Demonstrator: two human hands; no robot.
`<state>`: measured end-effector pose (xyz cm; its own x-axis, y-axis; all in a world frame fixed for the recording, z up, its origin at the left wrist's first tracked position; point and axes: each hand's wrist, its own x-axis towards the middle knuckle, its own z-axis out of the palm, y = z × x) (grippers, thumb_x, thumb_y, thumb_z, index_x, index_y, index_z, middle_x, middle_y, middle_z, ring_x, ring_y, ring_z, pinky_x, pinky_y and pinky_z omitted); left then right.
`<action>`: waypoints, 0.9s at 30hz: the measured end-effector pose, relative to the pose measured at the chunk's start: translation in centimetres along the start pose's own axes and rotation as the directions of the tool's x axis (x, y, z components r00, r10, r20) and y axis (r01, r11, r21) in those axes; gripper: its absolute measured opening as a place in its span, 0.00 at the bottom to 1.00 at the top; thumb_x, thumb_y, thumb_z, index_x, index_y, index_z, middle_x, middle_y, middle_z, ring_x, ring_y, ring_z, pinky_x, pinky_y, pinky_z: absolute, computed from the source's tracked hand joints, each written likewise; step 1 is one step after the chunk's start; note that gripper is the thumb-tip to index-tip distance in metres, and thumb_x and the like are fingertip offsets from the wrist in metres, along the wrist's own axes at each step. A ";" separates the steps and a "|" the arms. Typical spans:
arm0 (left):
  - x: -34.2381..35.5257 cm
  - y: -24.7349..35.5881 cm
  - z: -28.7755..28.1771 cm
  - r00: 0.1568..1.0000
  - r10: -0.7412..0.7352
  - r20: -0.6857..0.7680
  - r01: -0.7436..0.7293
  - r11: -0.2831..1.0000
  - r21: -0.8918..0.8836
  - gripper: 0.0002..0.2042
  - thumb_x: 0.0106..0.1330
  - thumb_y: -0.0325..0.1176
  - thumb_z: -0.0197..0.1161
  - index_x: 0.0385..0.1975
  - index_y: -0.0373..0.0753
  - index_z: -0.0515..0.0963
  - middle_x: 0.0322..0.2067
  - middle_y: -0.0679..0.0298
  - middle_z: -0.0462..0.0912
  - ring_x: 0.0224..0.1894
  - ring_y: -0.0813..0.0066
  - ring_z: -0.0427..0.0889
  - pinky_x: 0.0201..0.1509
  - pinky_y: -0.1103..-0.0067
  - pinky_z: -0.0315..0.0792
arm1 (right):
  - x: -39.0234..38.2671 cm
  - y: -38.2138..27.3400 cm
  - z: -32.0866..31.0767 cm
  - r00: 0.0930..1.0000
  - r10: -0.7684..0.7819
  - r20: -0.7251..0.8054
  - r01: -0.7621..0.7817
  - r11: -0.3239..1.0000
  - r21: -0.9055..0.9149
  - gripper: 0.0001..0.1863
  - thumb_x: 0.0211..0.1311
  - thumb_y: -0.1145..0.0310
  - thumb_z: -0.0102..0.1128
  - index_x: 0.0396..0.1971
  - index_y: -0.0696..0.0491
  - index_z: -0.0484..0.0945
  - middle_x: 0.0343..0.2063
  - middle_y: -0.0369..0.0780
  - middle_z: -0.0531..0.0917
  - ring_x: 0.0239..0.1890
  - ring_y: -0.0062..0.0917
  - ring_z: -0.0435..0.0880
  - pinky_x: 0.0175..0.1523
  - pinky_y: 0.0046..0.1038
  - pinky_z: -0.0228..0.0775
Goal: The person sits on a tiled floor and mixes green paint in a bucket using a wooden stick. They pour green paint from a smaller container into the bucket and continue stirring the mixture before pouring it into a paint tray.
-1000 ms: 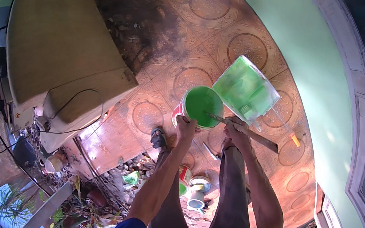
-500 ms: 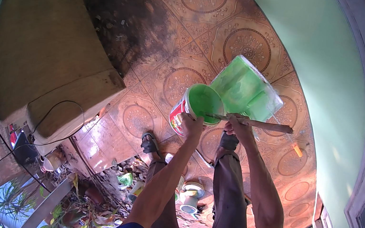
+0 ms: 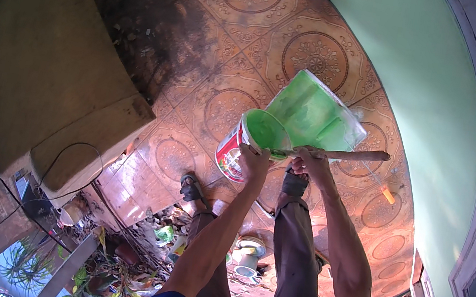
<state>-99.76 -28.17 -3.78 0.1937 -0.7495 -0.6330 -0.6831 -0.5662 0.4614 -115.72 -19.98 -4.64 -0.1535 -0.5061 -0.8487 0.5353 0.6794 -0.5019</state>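
A white and red paint bucket (image 3: 229, 154) leans toward me with green paint (image 3: 268, 132) coating its inside. My left hand (image 3: 253, 162) is closed round the bucket's near rim. In my right hand (image 3: 313, 163) is a rough wooden stick (image 3: 364, 156), held near its middle. Its paint-wet left end lies across the bucket's rim, while the other end points right and slightly up. Just beyond, a rectangular tray (image 3: 351, 119) smeared with green paint rests on the floor, touching or nearly touching the bucket.
On the patterned tile floor (image 3: 216, 91), an orange-handled tool (image 3: 388, 194) lies right of the tray. A green wall (image 3: 422, 104) curves along the right. A large brown box-like piece (image 3: 55, 74) stands left. Plants (image 3: 95, 288) and small containers (image 3: 248, 257) are nearer me.
The stick's right end has risen a little, and its left end sits higher at the bucket's rim. The bucket has shifted slightly. Both hands keep their holds.
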 end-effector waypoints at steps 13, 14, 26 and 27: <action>0.3 0.7 1.8 0.994 0.107 -0.025 -0.109 0.988 -0.112 0.18 0.55 0.28 0.70 0.31 0.33 0.63 0.21 0.58 0.74 0.21 0.63 0.82 0.23 0.68 0.76 | 2.2 -0.8 -2.1 0.997 0.011 0.070 -0.015 0.999 0.051 0.14 0.66 0.63 0.57 0.34 0.60 0.81 0.22 0.42 0.84 0.20 0.22 0.84 0.25 0.25 0.79; 0.4 0.9 2.0 0.991 0.132 -0.033 -0.135 0.986 -0.100 0.17 0.55 0.28 0.70 0.30 0.33 0.63 0.20 0.58 0.74 0.20 0.64 0.82 0.23 0.68 0.76 | 2.3 -0.9 -2.4 0.996 0.017 0.086 -0.021 0.999 0.041 0.15 0.65 0.61 0.57 0.35 0.59 0.81 0.23 0.42 0.84 0.21 0.23 0.85 0.27 0.27 0.80; 0.3 2.0 2.6 0.996 0.083 0.041 -0.072 0.976 -0.207 0.18 0.58 0.24 0.70 0.31 0.34 0.61 0.24 0.57 0.75 0.19 0.64 0.84 0.18 0.74 0.79 | 2.7 -0.9 -3.2 0.997 0.052 0.049 -0.054 0.998 0.029 0.17 0.64 0.59 0.56 0.34 0.60 0.82 0.23 0.43 0.84 0.23 0.24 0.85 0.30 0.30 0.81; 0.2 2.1 2.6 0.996 0.083 0.042 -0.073 0.976 -0.207 0.18 0.58 0.24 0.70 0.31 0.34 0.61 0.24 0.57 0.75 0.19 0.64 0.84 0.18 0.74 0.79 | 2.7 -0.8 -3.3 0.997 0.057 0.049 -0.059 0.998 0.033 0.17 0.64 0.59 0.56 0.34 0.60 0.82 0.23 0.43 0.84 0.23 0.24 0.85 0.30 0.30 0.81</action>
<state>-103.02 -28.65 -4.58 0.1066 -0.7791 -0.6178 -0.5350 -0.5686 0.6249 -119.27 -20.17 -7.03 -0.0820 -0.4914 -0.8671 0.5708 0.6900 -0.4450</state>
